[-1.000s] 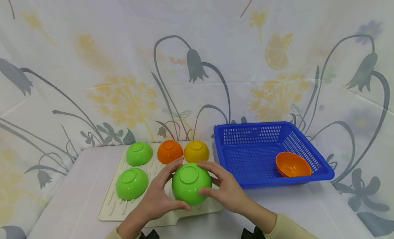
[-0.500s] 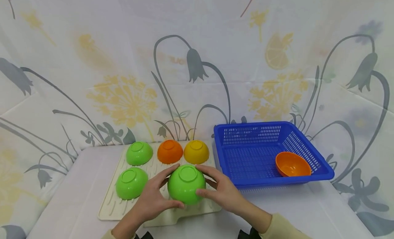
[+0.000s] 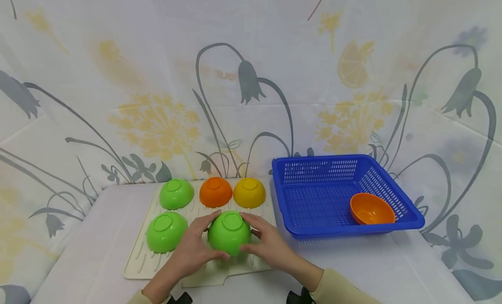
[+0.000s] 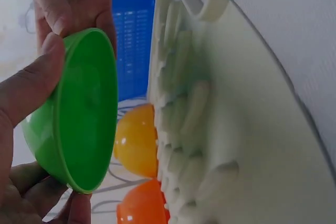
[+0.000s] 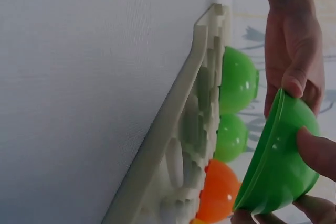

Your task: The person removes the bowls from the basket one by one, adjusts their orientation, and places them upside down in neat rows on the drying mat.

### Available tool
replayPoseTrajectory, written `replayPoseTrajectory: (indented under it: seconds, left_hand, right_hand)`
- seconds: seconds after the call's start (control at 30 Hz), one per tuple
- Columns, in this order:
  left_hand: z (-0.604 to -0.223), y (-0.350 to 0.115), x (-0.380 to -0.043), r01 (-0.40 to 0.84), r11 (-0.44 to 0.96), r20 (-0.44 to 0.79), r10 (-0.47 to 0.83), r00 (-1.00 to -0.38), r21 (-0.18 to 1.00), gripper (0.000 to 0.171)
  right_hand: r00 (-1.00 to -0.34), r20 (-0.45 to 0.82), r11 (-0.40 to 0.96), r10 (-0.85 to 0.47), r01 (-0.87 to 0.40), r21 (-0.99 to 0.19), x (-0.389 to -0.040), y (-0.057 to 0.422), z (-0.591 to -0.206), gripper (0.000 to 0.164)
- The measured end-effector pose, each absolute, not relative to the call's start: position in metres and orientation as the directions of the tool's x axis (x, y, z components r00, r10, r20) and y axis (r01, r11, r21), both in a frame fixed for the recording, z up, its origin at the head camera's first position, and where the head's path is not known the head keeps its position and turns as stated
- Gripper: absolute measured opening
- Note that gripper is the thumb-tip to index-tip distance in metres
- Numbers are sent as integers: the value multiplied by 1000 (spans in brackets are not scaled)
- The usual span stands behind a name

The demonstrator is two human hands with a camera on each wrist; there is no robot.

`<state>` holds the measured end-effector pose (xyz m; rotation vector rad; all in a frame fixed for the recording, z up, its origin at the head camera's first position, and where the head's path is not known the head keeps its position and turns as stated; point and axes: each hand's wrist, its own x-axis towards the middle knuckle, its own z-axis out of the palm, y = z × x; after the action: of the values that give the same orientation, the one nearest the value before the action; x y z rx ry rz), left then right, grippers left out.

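Between both hands hangs a green bowl [image 3: 229, 233], base up, above a cream draining tray [image 3: 137, 265]. My left hand [image 3: 193, 246] grips its left side, thumb at the front and fingers behind. From the right, my right hand [image 3: 270, 246] holds it the same way. The left wrist view shows the bowl's hollow inside [image 4: 86, 111] facing the tray, with a gap between them. Upturned on the tray sit two green bowls [image 3: 167, 232], an orange bowl [image 3: 215, 192] and a yellow bowl [image 3: 249, 193].
A blue plastic basket [image 3: 313, 231] stands at the right, near the back of the white table [image 3: 353, 260]. Inside its right part lies another orange bowl [image 3: 371, 209], mouth up. A flower-printed cloth [image 3: 306, 69] hangs behind.
Both hands have carried the green bowl a little to the left and lower over the tray. The other bowls and the basket have stayed in place.
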<state>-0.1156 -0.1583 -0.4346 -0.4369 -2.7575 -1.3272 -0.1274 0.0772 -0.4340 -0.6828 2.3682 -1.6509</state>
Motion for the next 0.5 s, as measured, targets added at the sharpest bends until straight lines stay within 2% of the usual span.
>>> replayPoseTrajectory:
  seconds: [0.17, 0.33, 0.5]
  left_hand:
    - [-439, -164, -124, 254, 627, 144, 221, -965, 737, 105]
    - [-443, -171, -131, 218, 623, 98, 221, -970, 752, 100]
    - [-444, -177, -136, 257, 605, 107, 274, -956, 753, 96]
  right_hand:
    - [-900, 70, 304, -430, -218, -927, -140, 64, -441, 77]
    - [-921, -12, 293, -389, -111, -950, -152, 49, -447, 73]
    - [-937, -52, 289, -347, -54, -956, -160, 34, -447, 67]
